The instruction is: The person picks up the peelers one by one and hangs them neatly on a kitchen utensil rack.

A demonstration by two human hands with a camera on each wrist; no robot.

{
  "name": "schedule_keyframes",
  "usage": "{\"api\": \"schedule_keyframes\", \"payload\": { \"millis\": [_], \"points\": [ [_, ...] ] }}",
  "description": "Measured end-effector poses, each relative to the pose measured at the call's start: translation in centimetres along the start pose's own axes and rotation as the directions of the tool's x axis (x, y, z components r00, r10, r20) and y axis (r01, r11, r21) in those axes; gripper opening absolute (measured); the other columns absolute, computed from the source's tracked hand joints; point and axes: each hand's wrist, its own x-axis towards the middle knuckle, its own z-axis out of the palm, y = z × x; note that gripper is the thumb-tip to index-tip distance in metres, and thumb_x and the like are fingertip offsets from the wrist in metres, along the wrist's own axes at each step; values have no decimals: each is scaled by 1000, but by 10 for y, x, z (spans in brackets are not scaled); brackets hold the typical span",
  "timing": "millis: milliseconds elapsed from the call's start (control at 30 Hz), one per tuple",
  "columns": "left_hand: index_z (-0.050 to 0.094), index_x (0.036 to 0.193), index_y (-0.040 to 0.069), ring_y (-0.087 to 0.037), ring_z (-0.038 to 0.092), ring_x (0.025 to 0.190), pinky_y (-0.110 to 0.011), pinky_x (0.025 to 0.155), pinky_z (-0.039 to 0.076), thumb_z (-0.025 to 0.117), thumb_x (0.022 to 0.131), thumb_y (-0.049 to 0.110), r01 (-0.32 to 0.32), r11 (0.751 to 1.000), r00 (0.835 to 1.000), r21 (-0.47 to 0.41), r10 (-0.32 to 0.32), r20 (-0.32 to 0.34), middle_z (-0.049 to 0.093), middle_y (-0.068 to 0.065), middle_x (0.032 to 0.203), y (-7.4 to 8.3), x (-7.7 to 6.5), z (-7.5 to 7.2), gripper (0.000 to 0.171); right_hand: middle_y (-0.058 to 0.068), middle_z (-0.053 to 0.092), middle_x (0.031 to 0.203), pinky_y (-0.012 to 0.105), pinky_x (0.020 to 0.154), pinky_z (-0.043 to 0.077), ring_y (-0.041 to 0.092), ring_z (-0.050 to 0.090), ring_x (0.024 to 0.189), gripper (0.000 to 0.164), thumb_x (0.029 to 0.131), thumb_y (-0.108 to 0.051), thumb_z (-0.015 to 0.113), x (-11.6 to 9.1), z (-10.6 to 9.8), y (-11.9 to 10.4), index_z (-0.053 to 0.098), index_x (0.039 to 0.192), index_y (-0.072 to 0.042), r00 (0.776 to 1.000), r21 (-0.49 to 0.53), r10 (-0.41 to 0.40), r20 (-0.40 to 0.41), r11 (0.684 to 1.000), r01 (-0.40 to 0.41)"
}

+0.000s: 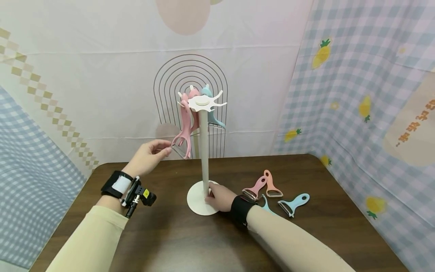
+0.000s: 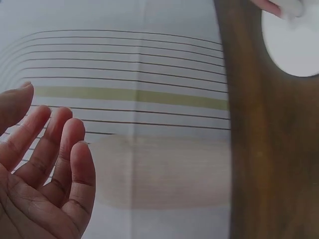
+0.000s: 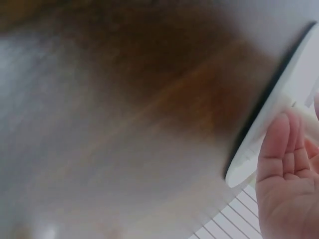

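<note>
A white utensil stand (image 1: pixel 204 151) with curved hooks at its top stands upright on a round base. Two pink peelers hang on its left side, the front one (image 1: pixel 185 128) lower with its blade down, and a blue peeler (image 1: pixel 214 117) hangs behind. My left hand (image 1: pixel 149 154) is at the front pink peeler's blade end, fingertips right at its edge. In the left wrist view, the left hand's (image 2: pixel 47 169) fingers are loosely bent and parted from the thumb. My right hand (image 1: pixel 222 197) holds the foot of the post, its fingers (image 3: pixel 281 144) low over the white base (image 3: pixel 244 167).
Right of the stand, several loose peelers lie on the brown table (image 1: pixel 163 234): a pink one (image 1: pixel 255 187), an orange one (image 1: pixel 270 184) and two blue ones, one of them (image 1: pixel 295 204) farther right. The right forearm partly covers the nearer blue one. Patterned cloth (image 1: pixel 258 75) hangs behind.
</note>
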Motion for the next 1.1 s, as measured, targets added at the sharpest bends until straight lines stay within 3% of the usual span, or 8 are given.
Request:
{"api": "schedule_keyframes", "payload": {
  "millis": [233,500,633,867,1000,1100],
  "points": [
    [60,124,5,-26,64,98,-40,82,50,60,98,28,2,999,1000,33,-2,-1,66,-13,113,-25,-12,23,35,1,60,91,29,71,48,13,56,78,28,95,-17,64,-13,-18,3,54,119,-7,1000,-17,11,11,1000,-11],
    [61,121,5,-22,62,94,-39,82,50,63,96,29,23,999,998,46,-26,56,67,-7,105,-43,-20,58,36,-2,61,91,31,72,49,11,57,80,24,94,-18,66,-26,-48,33,60,114,-6,986,-136,-51,-161,990,29],
    [61,119,3,-21,61,90,-37,79,50,66,94,24,29,999,996,40,-32,81,66,-6,102,-44,-23,76,33,-1,60,94,34,73,49,13,58,82,26,94,-20,65,-35,-71,48,61,116,-6,975,-208,-11,-223,977,-36],
    [61,119,2,-18,60,89,-36,79,50,68,92,20,53,998,986,38,-58,154,64,-7,103,-40,-22,112,33,10,63,106,42,74,49,24,62,87,31,94,-23,65,-53,-101,74,58,119,-6,967,-383,93,-238,906,-182],
    [60,121,3,-20,62,90,-36,77,51,70,91,22,68,997,979,33,-73,190,62,-13,114,-36,-22,130,37,8,63,99,40,71,50,22,61,82,29,93,-22,66,-58,-108,86,59,114,-4,974,-413,98,-206,893,-177],
    [59,122,6,-22,63,89,-35,73,52,70,91,22,80,997,973,9,-80,218,59,-14,117,-33,-21,141,37,4,62,93,37,67,49,18,59,78,22,93,-21,65,-65,-110,87,60,109,-6,985,-446,53,-162,887,-121]
  ]
}}
